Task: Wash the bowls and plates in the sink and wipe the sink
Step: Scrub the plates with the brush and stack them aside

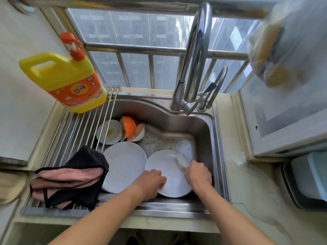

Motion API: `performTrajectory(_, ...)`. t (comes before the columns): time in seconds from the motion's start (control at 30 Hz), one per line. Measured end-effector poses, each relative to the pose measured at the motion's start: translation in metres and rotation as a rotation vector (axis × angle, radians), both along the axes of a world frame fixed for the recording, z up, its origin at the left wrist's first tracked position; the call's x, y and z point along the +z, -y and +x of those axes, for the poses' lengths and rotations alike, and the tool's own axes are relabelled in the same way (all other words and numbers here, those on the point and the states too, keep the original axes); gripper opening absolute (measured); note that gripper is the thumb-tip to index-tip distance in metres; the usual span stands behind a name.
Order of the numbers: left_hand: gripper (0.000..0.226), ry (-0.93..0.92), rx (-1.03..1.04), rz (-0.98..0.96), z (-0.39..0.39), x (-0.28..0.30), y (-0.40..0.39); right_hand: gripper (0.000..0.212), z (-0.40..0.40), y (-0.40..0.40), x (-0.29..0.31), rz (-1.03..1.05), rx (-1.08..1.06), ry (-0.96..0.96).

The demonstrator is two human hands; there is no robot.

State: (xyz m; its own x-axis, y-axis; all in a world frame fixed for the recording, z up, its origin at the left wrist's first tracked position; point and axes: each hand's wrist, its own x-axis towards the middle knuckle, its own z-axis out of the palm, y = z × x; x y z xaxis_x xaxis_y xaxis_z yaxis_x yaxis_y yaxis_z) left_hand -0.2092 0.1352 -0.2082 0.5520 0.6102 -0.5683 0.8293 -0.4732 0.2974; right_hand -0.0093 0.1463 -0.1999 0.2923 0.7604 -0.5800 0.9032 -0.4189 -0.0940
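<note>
In the steel sink (203,131) a white plate (169,179) is tilted toward me. My left hand (152,183) grips its near-left rim. My right hand (198,174) holds a pale dish brush (180,162), its bristles against the plate's upper right face. A second white plate (123,165) lies to the left. Behind it stand a white bowl (109,131), an orange bowl (130,127) and a pinkish bowl (139,132). The sink floor beyond the plates shows food specks.
A roll-up drying rack (74,128) spans the sink's left part, carrying a yellow detergent bottle (70,80) and a black-and-pink cloth (70,177). The faucet (194,55) arches over the sink at the back. A wet counter and a container (307,179) lie right.
</note>
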Motion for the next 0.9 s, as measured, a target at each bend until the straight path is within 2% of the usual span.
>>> performTrajectory(0.1, 0.032, -0.031, 0.029, -0.049, -0.005, -0.004, 0.001, 0.027, -0.006, -0.002, 0.004, 0.002, -0.02, -0.019)
performTrajectory(0.2, 0.022, 0.002, 0.11, -0.075, -0.012, 0.0, 0.0, 0.026, -0.012, -0.006, 0.011, 0.018, -0.039, -0.051)
performTrajectory(0.33, 0.02, 0.026, 0.171, 0.014, -0.023, 0.026, -0.012, 0.021, -0.037, -0.016, 0.037, 0.173, 0.018, -0.192)
performTrajectory(0.5, 0.023, 0.094, 0.325, 0.127, -0.048, 0.073, -0.031, 0.012, -0.098, -0.039, 0.09, 0.435, 0.247, -0.349)
performTrajectory(0.67, 0.031, 0.039, 0.374, 0.304, -0.088, 0.111, -0.041, 0.015, -0.164, -0.07, 0.124, 0.603, 0.544, -0.357)
performTrajectory(0.77, 0.027, 0.107, 0.461, 0.44, -0.134, 0.127, -0.041, 0.008, -0.203, -0.093, 0.121, 0.696, 0.643, -0.327)
performTrajectory(0.83, 0.041, 0.002, 0.462, 0.424, -0.168, 0.127, -0.038, 0.006, -0.221, -0.107, 0.114, 0.724, 0.682, -0.234)
performTrajectory(0.9, 0.07, -0.127, 0.459, 0.282, -0.202, 0.12, -0.032, 0.022, -0.237, -0.116, 0.106, 0.694, 0.703, -0.145)
